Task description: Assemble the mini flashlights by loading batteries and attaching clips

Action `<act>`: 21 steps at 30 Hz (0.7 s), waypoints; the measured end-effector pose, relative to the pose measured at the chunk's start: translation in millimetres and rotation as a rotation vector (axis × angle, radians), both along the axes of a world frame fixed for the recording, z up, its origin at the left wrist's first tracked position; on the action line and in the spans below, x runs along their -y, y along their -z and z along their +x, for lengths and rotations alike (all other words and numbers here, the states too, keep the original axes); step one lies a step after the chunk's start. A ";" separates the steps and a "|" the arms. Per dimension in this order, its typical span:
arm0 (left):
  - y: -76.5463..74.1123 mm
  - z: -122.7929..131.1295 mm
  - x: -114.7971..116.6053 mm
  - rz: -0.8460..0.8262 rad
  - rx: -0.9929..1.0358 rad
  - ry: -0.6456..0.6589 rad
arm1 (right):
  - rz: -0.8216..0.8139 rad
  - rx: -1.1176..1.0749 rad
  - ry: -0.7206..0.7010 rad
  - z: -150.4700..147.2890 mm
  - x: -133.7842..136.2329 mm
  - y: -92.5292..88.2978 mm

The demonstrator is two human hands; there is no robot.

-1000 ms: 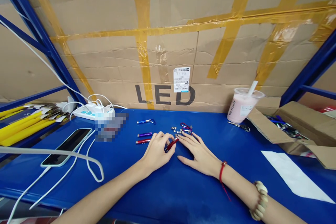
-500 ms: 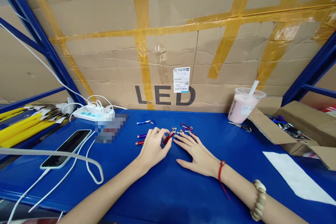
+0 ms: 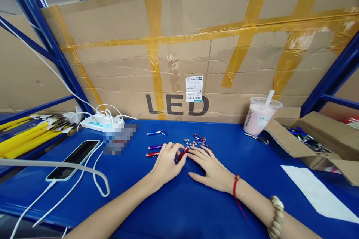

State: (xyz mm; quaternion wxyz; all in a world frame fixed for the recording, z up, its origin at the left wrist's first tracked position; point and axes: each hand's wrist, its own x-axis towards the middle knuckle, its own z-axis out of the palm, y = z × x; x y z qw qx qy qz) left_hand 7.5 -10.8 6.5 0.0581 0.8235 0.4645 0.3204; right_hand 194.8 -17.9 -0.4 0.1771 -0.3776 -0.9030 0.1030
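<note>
My left hand (image 3: 166, 163) rests on the blue table (image 3: 179, 201) with its fingers closed round a small red torch (image 3: 183, 153), tilted up to the right. My right hand (image 3: 211, 166) lies beside it, fingers stretched forward, fingertips meeting the torch's upper end. Just beyond the fingers lie several small button cells (image 3: 191, 143) and a red carabiner clip (image 3: 198, 137). Left of my left hand lie a purple torch (image 3: 155, 147), a red torch (image 3: 152, 154) and, further back, a blue torch (image 3: 156, 133).
A pink drink cup with a straw (image 3: 259, 117) stands at the back right beside an open carton of torches (image 3: 308, 140). A phone (image 3: 72, 159), white cables (image 3: 95, 179) and a power strip (image 3: 99, 122) lie left. White paper (image 3: 314, 192) lies right. Taped cardboard (image 3: 196, 56) walls the back.
Both hands stay together on the red torch with only slight finger movement. The camera has tilted a little, so everything sits slightly lower in the picture.
</note>
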 end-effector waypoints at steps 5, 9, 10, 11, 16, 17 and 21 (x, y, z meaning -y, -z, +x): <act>2.3 0.3 2.0 -0.031 0.020 0.004 | 0.040 -0.080 0.068 2.4 0.1 3.1; 2.5 0.7 3.5 -0.047 0.025 0.019 | 0.073 -0.124 0.092 6.4 -2.7 4.0; 2.2 0.7 3.9 -0.046 0.027 0.021 | 0.073 -0.139 0.093 7.3 -3.2 3.4; 1.5 0.8 4.4 -0.045 0.026 0.024 | 0.071 -0.155 0.093 8.0 -3.5 2.7; -4.5 2.1 9.8 -0.003 -0.010 0.067 | 0.058 -0.194 0.076 8.3 -3.2 0.1; -5.9 3.0 11.7 0.003 -0.014 0.077 | 0.061 -0.192 0.075 8.1 -3.1 0.2; -9.6 7.4 19.2 0.002 -0.027 0.155 | 0.075 -0.171 0.081 8.8 -3.6 1.5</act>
